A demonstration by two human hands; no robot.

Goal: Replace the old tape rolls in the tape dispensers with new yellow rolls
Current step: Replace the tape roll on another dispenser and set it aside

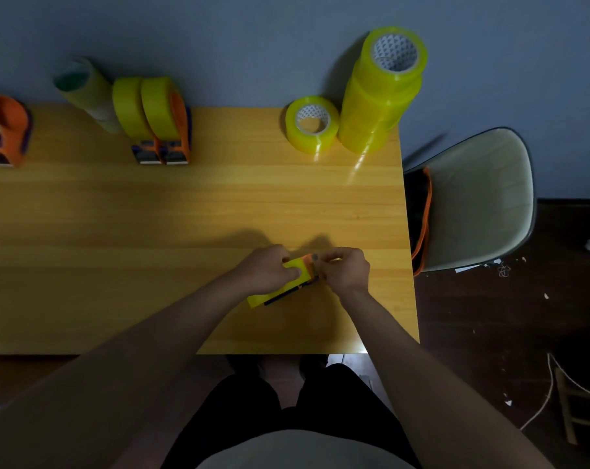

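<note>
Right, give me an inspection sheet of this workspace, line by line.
Surface: wooden table, bare across the middle.
Job's things: dispenser in hand, with a yellow roll, near the front edge; two loaded dispensers side by side at the back; another dispenser at the far left edge; single yellow roll lying flat beside a stack of yellow rolls at back right.
Clutter: stack of pale rolls leaning at back left.
Hands: left hand grips the yellow roll; right hand pinches at the dispenser's orange end.
Cables: pale cord on the floor, right.
Surroundings: grey wall; chair to the right with an orange strap; scraps on the dark floor.
</note>
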